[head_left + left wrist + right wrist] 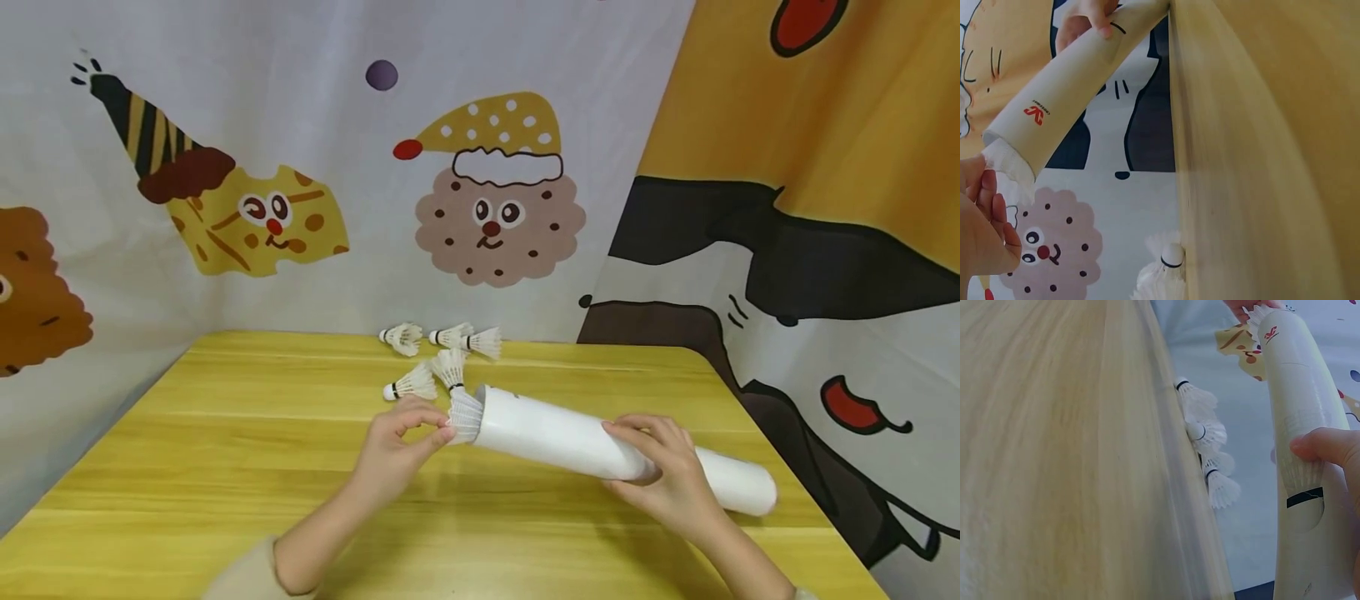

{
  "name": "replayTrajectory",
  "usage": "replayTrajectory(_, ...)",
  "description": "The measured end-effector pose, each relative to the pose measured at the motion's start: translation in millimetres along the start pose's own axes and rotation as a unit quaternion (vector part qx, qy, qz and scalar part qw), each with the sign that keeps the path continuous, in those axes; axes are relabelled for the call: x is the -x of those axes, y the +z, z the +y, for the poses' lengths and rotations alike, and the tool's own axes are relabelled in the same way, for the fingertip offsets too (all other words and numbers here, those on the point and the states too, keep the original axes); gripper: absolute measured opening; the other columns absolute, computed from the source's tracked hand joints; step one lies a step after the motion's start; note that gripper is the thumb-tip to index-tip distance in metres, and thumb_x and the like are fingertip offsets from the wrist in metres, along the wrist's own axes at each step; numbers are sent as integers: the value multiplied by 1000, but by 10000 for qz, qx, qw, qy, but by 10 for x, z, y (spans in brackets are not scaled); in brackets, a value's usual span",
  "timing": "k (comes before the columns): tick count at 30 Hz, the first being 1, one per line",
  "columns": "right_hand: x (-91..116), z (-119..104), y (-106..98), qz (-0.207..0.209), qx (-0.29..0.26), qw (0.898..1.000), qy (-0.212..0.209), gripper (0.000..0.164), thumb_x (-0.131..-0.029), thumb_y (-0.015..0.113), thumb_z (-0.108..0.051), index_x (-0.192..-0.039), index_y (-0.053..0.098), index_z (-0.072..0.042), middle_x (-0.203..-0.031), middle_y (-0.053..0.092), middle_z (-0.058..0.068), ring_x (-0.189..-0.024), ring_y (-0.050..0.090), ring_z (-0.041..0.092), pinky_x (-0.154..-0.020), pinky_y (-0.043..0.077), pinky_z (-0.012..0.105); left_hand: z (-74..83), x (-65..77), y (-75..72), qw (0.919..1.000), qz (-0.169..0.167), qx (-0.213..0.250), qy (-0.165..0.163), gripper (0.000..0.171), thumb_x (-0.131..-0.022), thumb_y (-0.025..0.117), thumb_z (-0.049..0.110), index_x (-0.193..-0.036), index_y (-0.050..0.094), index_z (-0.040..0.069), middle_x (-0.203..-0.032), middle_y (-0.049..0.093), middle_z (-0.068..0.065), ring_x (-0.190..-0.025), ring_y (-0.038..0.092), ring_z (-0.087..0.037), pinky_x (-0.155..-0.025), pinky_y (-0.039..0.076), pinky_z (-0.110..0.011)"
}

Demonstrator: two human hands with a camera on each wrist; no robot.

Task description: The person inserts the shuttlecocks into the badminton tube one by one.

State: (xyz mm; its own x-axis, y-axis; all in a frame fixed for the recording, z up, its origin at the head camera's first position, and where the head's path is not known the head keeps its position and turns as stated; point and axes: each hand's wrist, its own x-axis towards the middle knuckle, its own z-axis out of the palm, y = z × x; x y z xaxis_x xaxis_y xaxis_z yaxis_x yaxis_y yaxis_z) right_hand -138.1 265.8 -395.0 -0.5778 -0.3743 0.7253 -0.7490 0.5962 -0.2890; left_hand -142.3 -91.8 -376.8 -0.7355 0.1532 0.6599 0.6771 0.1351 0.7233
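A white shuttlecock tube [555, 429] slants above the table, its open mouth towards the left. My right hand [667, 479] grips it around its middle, thumb on the near side. At the mouth, my left hand [397, 442] pinches the feather skirt of a shuttlecock [465, 417] between thumb and fingertips. The skirt sticks out of the tube; its cork end is hidden inside. A red logo [1035, 114] marks the tube near its mouth in the left wrist view. In the right wrist view, a shuttlecock shape with a black band [1305, 498] appears on the tube's side.
Several loose shuttlecocks lie towards the back of the wooden table [262, 433], among them one on its side [412, 385] and one just behind the tube mouth [450, 367]. Behind the table hangs a cartoon-printed curtain [300, 108].
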Motion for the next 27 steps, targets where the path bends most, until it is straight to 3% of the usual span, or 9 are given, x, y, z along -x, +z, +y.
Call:
replayTrajectory(7,-5,-26,23,6,-51,10000,-79,58,-81,66,-57,-120,68,-14,-117,60,5,-109,47,19,-87,25,29,0,-28,92,9994,-237,254,92,8,-78,75,-1,-83,73,3,-86,69,-5,-86,57,-19,-83,42,-32)
replayTrajectory(18,-4,-13,15,204,-28,9994,-264,57,-82,66,-56,-118,68,-12,-116,61,6,-108,48,19,-88,26,30,-31,-102,165,9954,-600,432,-607,7,-79,74,-3,-83,74,3,-88,69,-3,-86,58,-16,-80,44,-32)
replayTrajectory(27,0,-5,4,114,-19,9999,-39,58,-81,65,-58,-118,69,-13,-115,61,6,-109,48,18,-86,26,29,-53,-236,197,9868,-1091,607,-1031,9,-79,71,-7,-85,74,-2,-85,67,-5,-80,56,-15,-72,42,-30)
